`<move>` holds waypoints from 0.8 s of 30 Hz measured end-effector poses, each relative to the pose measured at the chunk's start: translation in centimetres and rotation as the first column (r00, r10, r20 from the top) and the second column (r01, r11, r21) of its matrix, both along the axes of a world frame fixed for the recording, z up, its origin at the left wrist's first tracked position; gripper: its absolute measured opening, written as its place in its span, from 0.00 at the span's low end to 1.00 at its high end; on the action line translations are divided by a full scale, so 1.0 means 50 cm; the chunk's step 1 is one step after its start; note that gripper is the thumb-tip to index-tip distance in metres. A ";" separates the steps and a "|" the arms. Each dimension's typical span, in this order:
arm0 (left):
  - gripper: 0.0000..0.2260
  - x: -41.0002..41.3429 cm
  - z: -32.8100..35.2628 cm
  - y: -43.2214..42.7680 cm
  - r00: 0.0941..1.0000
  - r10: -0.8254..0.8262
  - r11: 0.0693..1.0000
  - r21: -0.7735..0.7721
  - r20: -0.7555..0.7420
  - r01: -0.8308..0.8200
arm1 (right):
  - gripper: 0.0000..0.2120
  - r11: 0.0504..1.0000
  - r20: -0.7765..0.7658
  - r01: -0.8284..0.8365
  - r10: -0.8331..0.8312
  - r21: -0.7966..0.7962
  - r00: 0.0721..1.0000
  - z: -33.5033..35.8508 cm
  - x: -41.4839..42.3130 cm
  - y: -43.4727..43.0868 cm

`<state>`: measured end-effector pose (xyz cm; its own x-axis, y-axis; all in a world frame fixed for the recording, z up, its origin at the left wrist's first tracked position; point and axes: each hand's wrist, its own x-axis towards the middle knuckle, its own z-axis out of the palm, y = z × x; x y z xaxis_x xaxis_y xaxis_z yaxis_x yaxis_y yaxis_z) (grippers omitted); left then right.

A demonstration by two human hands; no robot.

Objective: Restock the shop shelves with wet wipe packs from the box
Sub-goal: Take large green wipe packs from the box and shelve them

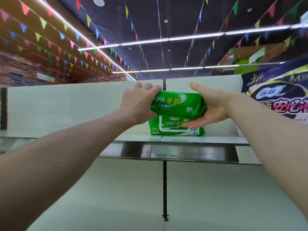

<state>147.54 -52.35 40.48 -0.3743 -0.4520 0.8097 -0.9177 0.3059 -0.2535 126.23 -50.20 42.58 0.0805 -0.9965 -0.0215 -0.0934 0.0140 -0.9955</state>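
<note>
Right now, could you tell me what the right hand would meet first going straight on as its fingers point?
Probably the lower wet wipe pack on the shelf: the right hand points its fingers leftward just over its top, though depth is unclear.

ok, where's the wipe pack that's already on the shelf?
Head view, centre: the lower pack sits on the shelf, just under the held pack; a purple bag stands to its right.

Purple pad pack (275,100), ceiling bunting (43,22)

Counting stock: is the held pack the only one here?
No, a second pack lies on the shelf beneath the held pack.
</note>
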 end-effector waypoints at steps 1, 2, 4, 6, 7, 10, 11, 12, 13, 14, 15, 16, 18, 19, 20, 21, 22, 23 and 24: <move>0.29 -0.003 -0.004 -0.010 1.000 -0.011 1.000 -0.021 0.018 0.011 | 0.24 1.000 0.013 0.021 -0.021 -0.005 1.000 -0.003 0.005 -0.002; 0.30 -0.005 -0.006 -0.018 0.999 -0.023 1.000 -0.019 0.025 0.023 | 0.18 0.999 0.013 0.044 -0.043 -0.017 0.999 -0.005 0.009 -0.003; 0.32 -0.006 -0.003 -0.029 0.998 -0.055 0.998 0.044 0.019 0.054 | 0.11 0.994 -0.005 0.096 -0.096 -0.060 0.995 -0.007 0.013 -0.002; 0.34 -0.008 0.008 -0.032 0.994 -0.106 0.976 0.190 -0.013 0.106 | 0.09 0.984 -0.014 0.145 -0.147 -0.102 0.989 -0.011 0.014 -0.002; 0.34 -0.009 0.015 -0.029 0.985 -0.150 0.932 0.321 -0.084 0.169 | 0.09 0.977 -0.008 0.167 -0.170 -0.129 0.985 -0.014 0.013 -0.003; 0.34 -0.014 0.033 -0.027 0.874 -0.170 0.662 0.604 -0.455 0.444 | 0.07 0.956 0.034 0.222 -0.219 -0.189 0.975 -0.028 0.003 -0.014; 0.34 -0.017 0.034 -0.034 0.841 -0.119 0.625 0.618 -0.528 0.476 | 0.06 0.953 0.045 0.232 -0.227 -0.195 0.973 -0.032 -0.001 -0.017; 0.33 -0.020 0.034 -0.042 0.809 -0.056 0.611 0.621 -0.585 0.491 | 0.06 0.950 0.053 0.237 -0.231 -0.202 0.971 -0.036 -0.005 -0.020; 0.32 -0.023 0.032 -0.052 0.764 0.017 0.591 0.623 -0.645 0.513 | 0.05 0.948 0.064 0.241 -0.233 -0.209 0.970 -0.039 -0.010 -0.021; 0.28 -0.027 0.031 -0.061 0.700 0.098 0.543 0.627 -0.707 0.558 | 0.05 0.946 0.079 0.241 -0.229 -0.217 0.970 -0.040 -0.015 -0.023; 0.24 -0.030 0.030 -0.067 0.628 0.180 0.466 0.628 -0.757 0.623 | 0.04 0.947 0.098 0.234 -0.217 -0.220 0.971 -0.041 -0.020 -0.024; 0.20 -0.032 0.028 -0.072 0.556 0.246 0.383 0.607 -0.794 0.696 | 0.03 0.951 0.112 0.220 -0.199 -0.219 0.973 -0.041 -0.024 -0.023; 0.17 -0.031 0.025 -0.083 0.473 0.300 0.293 0.552 -0.828 0.781 | 0.01 0.961 0.107 0.178 -0.158 -0.210 0.982 -0.035 -0.036 -0.026; 0.17 -0.029 0.022 -0.091 0.457 0.301 0.283 0.536 -0.837 0.796 | 0.04 0.966 0.080 0.159 -0.146 -0.205 0.986 -0.031 -0.043 -0.030; 0.17 -0.026 0.019 -0.098 0.451 0.298 0.280 0.529 -0.841 0.801 | 0.06 0.968 0.039 0.147 -0.142 -0.203 0.989 -0.027 -0.049 -0.036; 0.17 -0.024 0.017 -0.104 0.454 0.292 0.289 0.530 -0.842 0.797 | 0.06 0.969 -0.013 0.140 -0.145 -0.203 0.989 -0.023 -0.054 -0.043; 0.17 -0.022 0.015 -0.108 0.460 0.285 0.303 0.534 -0.841 0.789 | 0.07 0.970 -0.076 0.133 -0.151 -0.203 0.986 -0.020 -0.056 -0.051; 0.17 -0.020 0.014 -0.113 0.465 0.283 0.319 0.540 -0.839 0.779 | 0.07 0.971 -0.144 0.126 -0.157 -0.204 0.977 -0.020 -0.058 -0.061; 0.19 -0.019 0.013 -0.119 0.477 0.284 0.333 0.552 -0.832 0.764 | 0.09 0.971 -0.215 0.124 -0.168 -0.204 0.962 -0.021 -0.059 -0.073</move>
<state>146.58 -58.28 41.13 -0.1726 -0.9849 0.0145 -0.3143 0.0690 0.9468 123.26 -53.83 41.53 -0.0510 -0.9848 0.1659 -0.3299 -0.1402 -0.9336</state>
